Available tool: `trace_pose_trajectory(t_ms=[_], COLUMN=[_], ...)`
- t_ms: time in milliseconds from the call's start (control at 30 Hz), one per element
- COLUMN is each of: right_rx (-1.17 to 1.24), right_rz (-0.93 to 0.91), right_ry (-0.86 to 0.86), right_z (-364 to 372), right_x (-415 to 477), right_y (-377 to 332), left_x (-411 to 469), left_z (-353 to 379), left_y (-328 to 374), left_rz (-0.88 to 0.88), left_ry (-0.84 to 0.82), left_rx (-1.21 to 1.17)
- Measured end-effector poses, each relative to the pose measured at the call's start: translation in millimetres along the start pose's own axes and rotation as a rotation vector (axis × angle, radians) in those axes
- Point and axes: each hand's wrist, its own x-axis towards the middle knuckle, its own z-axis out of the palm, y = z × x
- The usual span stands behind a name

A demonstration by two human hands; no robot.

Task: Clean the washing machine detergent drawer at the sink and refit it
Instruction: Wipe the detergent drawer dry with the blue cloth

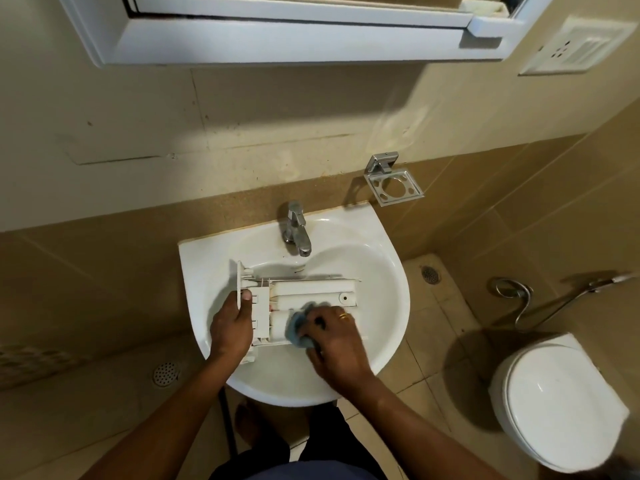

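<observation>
Plainly the cleaning step is in hand: the detergent drawer lies in the sink, on the person's side of the tap and just short of its spout, and it is being wiped, not yet refitted.

The left hand, left of the tap and nearer the person, grips the drawer's front-panel end, with its fingers curled round it and the thumb laid on top. The right hand, nearer the person than the tap and a little to its right, has its fingers bunched on a blue cloth and presses it against the drawer's near side (the cloth is blurred, so I judge it to be mid-rub).

The drawer's long axis runs crosswise beneath the tap, left to right over the basin. Its flat front panel points to the left of the tap and its open back end to the right. Which face is uppermost I cannot tell.

No water shows at the spout. The next move, as I judge it, calls for working the cloth along the far compartments toward the tap. After that comes a rinse, with the left hand steadying the panel end so the drawer does not slide.
</observation>
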Motion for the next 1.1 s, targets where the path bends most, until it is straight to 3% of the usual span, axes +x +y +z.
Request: trace_pose_trajectory(t_ms=[133, 233, 400, 600, 667, 733, 867, 1100], right_rx=[0.080, 0.152, 0.167, 0.487, 0.533, 0.466, 0.230, 0.215], right_rz=[-0.225, -0.219, 0.114, 0.647, 0.748, 0.726, 0.483, 0.120], right_ry=[-0.118, -0.033, 0.212, 0.483, 0.561, 0.491, 0.060, 0.008], right_z=[9.0, -8.1, -32.8, -40.0, -48.3, -55.8, -53.8, -14.7], right_x=[12.6, 13.1, -5.3, 2.6, 16.8, 30.4, 45.4, 74.3], right_y=[-9.0, 13.8, 48.4, 49.8, 55.3, 65.4, 69.2, 16.0], left_x=[2.9, 2.0, -1.5, -6.4, -12.3, -19.7, -32.7, -37.9], left_z=[-4.3, -6.4, -3.7, 1.5, 0.4, -0.3, -0.4, -2.6], left_y=[-4.3, -4.8, -8.0, -14.9, -14.4, -13.1, -14.1, -11.8], left_rz=[-0.007, -0.049, -0.052, 0.048, 0.046, 0.080, 0.125, 0.103], left_ry=[-0.001, -0.020, -0.025, -0.022, -0.045, -0.055, -0.023, -0.020], left_rx=[-0.032, -0.096, -0.120, -0.123, -0.157, -0.150, -0.170, -0.187])
